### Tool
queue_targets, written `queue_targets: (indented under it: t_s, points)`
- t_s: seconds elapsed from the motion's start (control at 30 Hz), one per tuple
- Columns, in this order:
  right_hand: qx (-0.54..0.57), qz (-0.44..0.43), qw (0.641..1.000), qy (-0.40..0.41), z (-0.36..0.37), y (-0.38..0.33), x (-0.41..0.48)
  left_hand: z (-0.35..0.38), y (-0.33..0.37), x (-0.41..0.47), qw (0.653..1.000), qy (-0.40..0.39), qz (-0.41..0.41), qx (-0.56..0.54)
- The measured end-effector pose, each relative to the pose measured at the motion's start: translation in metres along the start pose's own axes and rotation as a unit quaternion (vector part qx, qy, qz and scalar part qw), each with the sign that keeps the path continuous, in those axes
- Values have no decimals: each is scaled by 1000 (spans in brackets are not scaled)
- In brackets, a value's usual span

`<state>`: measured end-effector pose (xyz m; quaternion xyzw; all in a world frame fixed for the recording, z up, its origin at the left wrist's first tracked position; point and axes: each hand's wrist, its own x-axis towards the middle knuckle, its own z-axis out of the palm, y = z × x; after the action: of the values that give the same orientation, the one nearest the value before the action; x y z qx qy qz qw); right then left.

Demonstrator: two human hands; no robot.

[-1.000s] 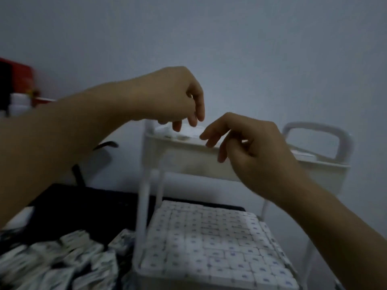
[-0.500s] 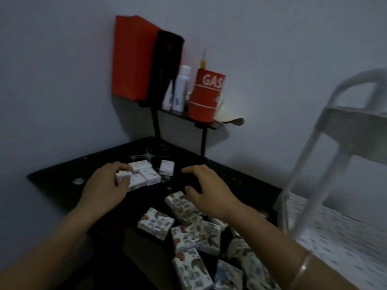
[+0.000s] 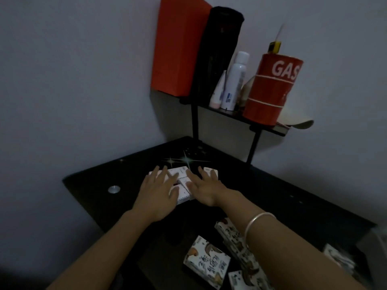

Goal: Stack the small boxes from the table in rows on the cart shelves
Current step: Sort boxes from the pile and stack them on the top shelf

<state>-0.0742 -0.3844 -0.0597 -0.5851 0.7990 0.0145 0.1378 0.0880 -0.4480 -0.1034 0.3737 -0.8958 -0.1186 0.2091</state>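
Two hands are laid flat on a little cluster of small white boxes (image 3: 181, 181), well down and to the left of the red can (image 3: 272, 88). The left hand (image 3: 156, 195) and right hand (image 3: 206, 189) are both spread out with straight fingers pressed on top of the boxes; nothing is curled around or pinched. A silver bangle (image 3: 258, 220) is worn on the right wrist.

Only one bit of writing can really be read: "GAS" in big white letters on the red can. Something yellow-capped with a thin stick (image 3: 274, 48) is poked out of the can's top. Right beside the can, on its left, a white spray bottle (image 3: 235, 80) with a blue label patch is stood up, print too small to read, and a pale tube (image 3: 217, 93) is leaned next to that. Further left of the can, a tall black cylinder (image 3: 217, 49) and an orange box (image 3: 178, 45) are parked on the same black shelf (image 3: 262, 124).

More small boxes with a busy cartoon print (image 3: 206, 261) are scattered far below the can, nearest the camera. Dark brush-style characters are printed on the closest one, but they can't be made out properly. Everything below the can is sat on the black table (image 3: 293, 195), and a small silver disc (image 3: 114, 189) is set into it, far left of the can.
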Motion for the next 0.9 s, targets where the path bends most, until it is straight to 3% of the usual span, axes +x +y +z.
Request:
queue_targets:
  t_s: [0.23,0.37,0.43,0.53,0.67,0.83,0.9]
  points:
    - [-36,-33,999,-12,-1,22,-44,4,27,-40,999,36,30,-9]
    - [23,-46,999,7,-6,25,-71,1,44,-59,997,44,27,-61]
    - [30,-38,998,38,-13,22,-79,-8,47,-62,990,99,32,-96]
    - [-59,-20,997,40,-18,16,-89,-22,46,-69,979,185,39,-72]
    - [-59,-18,996,62,-12,7,-95,-31,47,-86,994,102,-18,25]
    - [-124,-3,985,116,-5,1,-102,-31,51,-91,996,46,-72,31]
    - [-99,23,989,106,-5,2,-103,-31,53,-90,996,28,-74,32]
